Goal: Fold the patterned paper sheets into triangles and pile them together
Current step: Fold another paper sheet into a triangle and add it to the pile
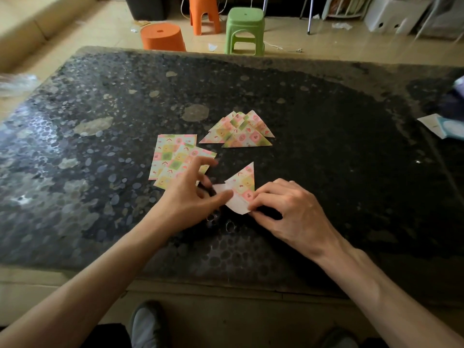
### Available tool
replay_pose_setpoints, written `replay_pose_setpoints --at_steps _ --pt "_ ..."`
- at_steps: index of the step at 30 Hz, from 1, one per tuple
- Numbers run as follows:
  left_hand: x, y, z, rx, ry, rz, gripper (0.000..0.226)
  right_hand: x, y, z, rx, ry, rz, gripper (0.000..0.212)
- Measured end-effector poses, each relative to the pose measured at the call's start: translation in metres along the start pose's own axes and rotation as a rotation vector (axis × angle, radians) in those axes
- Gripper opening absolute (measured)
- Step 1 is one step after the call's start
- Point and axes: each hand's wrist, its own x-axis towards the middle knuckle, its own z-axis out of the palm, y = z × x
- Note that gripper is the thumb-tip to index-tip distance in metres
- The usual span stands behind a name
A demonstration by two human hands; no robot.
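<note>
Patterned sheet point(242, 188) half-folded; left hand point(190, 197), right hand point(288, 209) grip pinching edges; triangle pile point(238, 131) apart.

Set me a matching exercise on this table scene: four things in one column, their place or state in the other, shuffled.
1. triangle pile
2. flat sheets
3. half-folded sheet
4. green stool

A. on the floor beyond the table
B. pinched by left hand and right hand
C. unfolded squares, overlapping
D. folded, heaped at mid-table

Pairs: 1-D, 2-C, 3-B, 4-A
</note>
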Motion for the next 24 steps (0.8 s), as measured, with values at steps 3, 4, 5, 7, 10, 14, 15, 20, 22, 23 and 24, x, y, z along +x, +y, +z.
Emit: replay_pose_setpoints --at_steps 3,4,5,7,10,14,15,20,22,23,24 --pt "0.003 -0.012 -0.005 0.425 -0.048 0.496 0.060 -0.005 0.006 0.001 0.019 0.002 0.019 0.013" --pt "0.004 -0.014 -0.004 0.503 -0.129 0.582 0.058 -0.007 0.007 0.001 0.028 -0.002 0.019 0.014" --pt "0.004 -0.017 -0.001 0.558 -0.189 0.618 0.055 -0.008 0.008 0.001 0.034 -0.009 0.016 0.015" --pt "0.004 -0.020 0.006 0.587 -0.212 0.627 0.047 -0.009 0.009 0.000 0.040 -0.025 0.008 0.017" --pt "0.002 -0.020 0.012 0.540 -0.145 0.636 0.030 -0.010 0.010 0.000 0.055 -0.035 0.018 0.020" --pt "0.003 -0.019 0.018 0.512 -0.090 0.604 0.037 -0.011 0.013 0.003 0.112 -0.004 0.077 0.016" --pt "0.003 -0.019 0.019 0.505 -0.079 0.598 0.037 -0.011 0.014 0.003 0.122 0.008 0.099 0.015" --pt "0.005 -0.017 0.026 0.426 -0.019 0.564 0.025 -0.011 0.016 0.004 0.151 0.030 0.149 0.014" --pt "0.006 -0.017 0.027 0.426 -0.007 0.552 0.022 -0.011 0.016 0.005 0.151 0.028 0.154 0.016" --pt "0.006 -0.017 0.027 0.426 -0.004 0.548 0.022 -0.011 0.016 0.005 0.151 0.029 0.155 0.018" --pt "0.006 -0.017 0.027 0.422 -0.001 0.546 0.022 -0.011 0.016 0.005 0.153 0.030 0.155 0.020"
